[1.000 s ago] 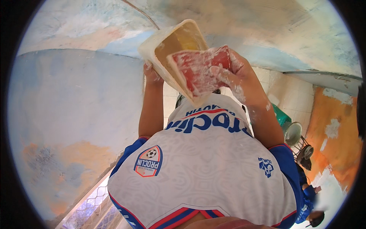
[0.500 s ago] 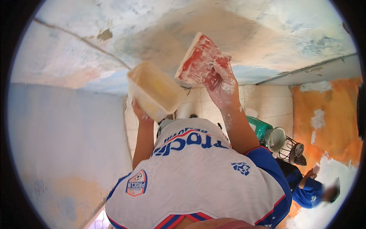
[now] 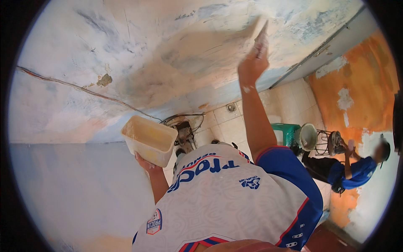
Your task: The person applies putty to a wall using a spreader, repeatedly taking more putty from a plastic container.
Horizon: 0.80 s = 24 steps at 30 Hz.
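Note:
My left hand [image 3: 145, 163] grips a cream-coloured rectangular plastic tub [image 3: 151, 154] from below and beside, with its open top tilted toward me. Pale residue coats the tub's inside. Reaching far forward, my right hand [image 3: 254, 63] is closed on a putty spreader [image 3: 262, 35], which shows almost edge-on against the patchy wall [image 3: 197, 54]. White putty smears that hand and wrist. Whether the blade touches the wall, I cannot tell. The spreader's red face, seen earlier, is turned out of sight.
A cable [image 3: 84, 90] runs across the wall below a chipped hole [image 3: 104, 80]. Right of me stand a green stool [image 3: 285, 132], a bucket [image 3: 308, 137] and a wire stand [image 3: 323, 143]. A person in blue [image 3: 357, 173] works near the orange wall [image 3: 357, 90].
My right hand has swung the spreader from above the tub out to the wall, up and right. The tub has moved lower and left. My view has turned.

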Motion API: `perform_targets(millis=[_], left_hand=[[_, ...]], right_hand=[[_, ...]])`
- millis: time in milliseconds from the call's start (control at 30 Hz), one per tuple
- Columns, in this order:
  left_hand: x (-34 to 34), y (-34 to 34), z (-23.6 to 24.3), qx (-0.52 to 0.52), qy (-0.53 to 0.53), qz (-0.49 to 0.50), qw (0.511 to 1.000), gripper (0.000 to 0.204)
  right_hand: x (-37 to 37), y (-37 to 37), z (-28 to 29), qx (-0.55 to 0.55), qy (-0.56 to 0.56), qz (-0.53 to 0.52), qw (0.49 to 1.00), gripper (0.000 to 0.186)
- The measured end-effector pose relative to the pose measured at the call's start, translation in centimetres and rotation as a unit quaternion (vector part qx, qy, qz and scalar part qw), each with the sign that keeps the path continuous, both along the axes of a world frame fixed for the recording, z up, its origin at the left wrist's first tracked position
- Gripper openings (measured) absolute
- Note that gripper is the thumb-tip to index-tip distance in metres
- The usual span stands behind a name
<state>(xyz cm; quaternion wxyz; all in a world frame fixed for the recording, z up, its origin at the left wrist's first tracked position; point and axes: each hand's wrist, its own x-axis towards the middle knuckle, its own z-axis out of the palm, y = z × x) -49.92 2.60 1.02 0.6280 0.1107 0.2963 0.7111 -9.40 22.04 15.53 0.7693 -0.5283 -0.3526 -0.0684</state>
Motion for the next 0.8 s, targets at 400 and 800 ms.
perform_targets(millis=[400,800], left_hand=[[-7.8,1.9,1.2,-0.005,0.061,-0.031,0.998,0.071],[-15.4,2.0,1.4,-0.025,0.018,-0.048,0.998,0.058]], right_hand=[[-13.7,-2.8,-6.6,-0.075,-0.230,-0.028,0.970,0.035],[-22.1,2.1,-4.4,-0.054,-0.238,-0.057,0.968,0.037]])
